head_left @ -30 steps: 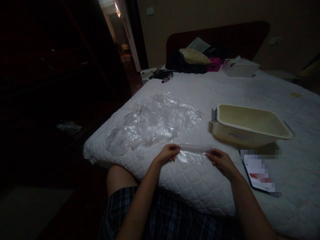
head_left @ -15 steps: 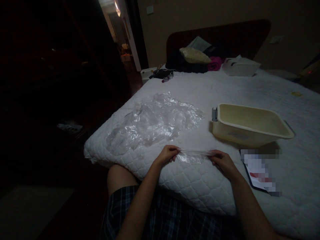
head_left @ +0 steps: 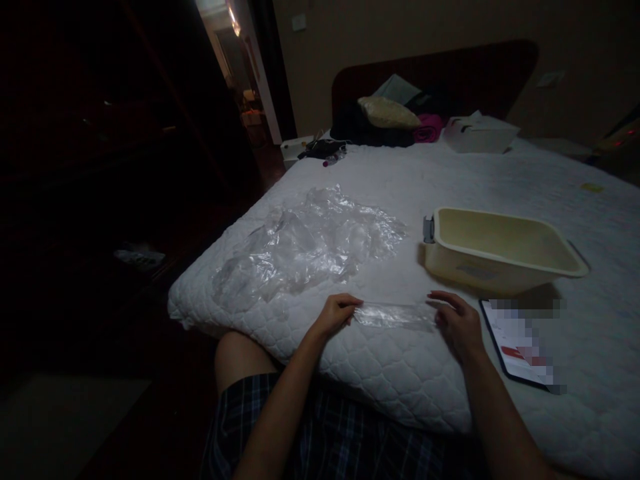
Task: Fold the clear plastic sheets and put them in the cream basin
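Note:
A clear plastic bag, flattened into a narrow strip (head_left: 393,316), lies near the front edge of the white quilted bed. My left hand (head_left: 339,313) pinches its left end between thumb and fingers. At the strip's right end is my right hand (head_left: 456,321), its index finger and thumb spread apart; whether its lower fingers touch the plastic is hard to tell. Beyond my left hand spreads a heap of crumpled clear plastic bags (head_left: 315,240).
An open cream bin (head_left: 500,263) stands on the bed at the right, with a tablet (head_left: 520,353) in front of it. Toward the headboard (head_left: 450,67) are a white box (head_left: 480,135), a beige pillow (head_left: 389,112) and a rolled magenta cloth (head_left: 427,128).
My right hand has opened and moved slightly right, off the strip's edge. The strip has turned from a thin, raised fold to a flatter band. My left hand still pinches its end.

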{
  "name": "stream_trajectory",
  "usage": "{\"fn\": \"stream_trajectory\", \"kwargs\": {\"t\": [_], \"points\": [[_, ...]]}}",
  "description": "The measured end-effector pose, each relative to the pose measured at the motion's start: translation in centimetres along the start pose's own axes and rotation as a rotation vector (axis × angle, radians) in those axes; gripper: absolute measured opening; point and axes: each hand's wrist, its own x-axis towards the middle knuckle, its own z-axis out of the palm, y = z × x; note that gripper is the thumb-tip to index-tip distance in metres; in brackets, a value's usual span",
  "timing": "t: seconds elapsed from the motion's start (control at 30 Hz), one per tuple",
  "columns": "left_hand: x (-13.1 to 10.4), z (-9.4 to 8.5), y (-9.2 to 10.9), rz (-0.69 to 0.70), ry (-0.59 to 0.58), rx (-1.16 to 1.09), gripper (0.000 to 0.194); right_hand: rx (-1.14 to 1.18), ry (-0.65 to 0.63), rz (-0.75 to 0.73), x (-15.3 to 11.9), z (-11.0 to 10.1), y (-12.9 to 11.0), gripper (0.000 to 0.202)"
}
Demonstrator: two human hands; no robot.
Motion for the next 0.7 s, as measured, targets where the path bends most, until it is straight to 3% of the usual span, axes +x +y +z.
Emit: {"fn": "stream_trajectory", "kwargs": {"t": [0.07, 0.13, 0.23, 0.33, 0.43, 0.5, 0.7], "points": [[0.0, 0.0, 0.0, 0.01, -0.008, 0.001, 0.026, -0.184, 0.211, -0.107, -0.6, 0.3, -1.6, 0.029], [0.0, -0.1, 0.0, 0.012, -0.012, 0.015, 0.027, -0.422, 0.253, -0.271, -1.4, 1.1, -3.0, 0.028], [0.0, -0.2, 0.0, 0.02, -0.014, 0.038, 0.028, -0.668, 0.032, -0.571, -2.9, 3.3, -3.6, 0.037], [0.0, -0.2, -0.2, 0.044, -0.033, 0.045, 0.027, -0.899, -0.214, -0.763, -4.5, 5.4, -1.6, 0.051], [-0.1, -0.1, -0.4, 0.084, -0.063, 0.064, 0.026, -1.059, -0.338, -0.83, -5.6, 6.4, 1.2, 0.062], [0.0, -0.1, -0.3, 0.1, -0.072, 0.076, 0.023, -1.109, -0.355, -0.833, -6.0, 6.5, 2.5, 0.065], [-0.6, -1.4, 2.2, 0.114, -0.152, 0.205, 0.031, -1.133, -0.346, -0.829, -5.9, 6.4, 3.1, 0.067]]}}
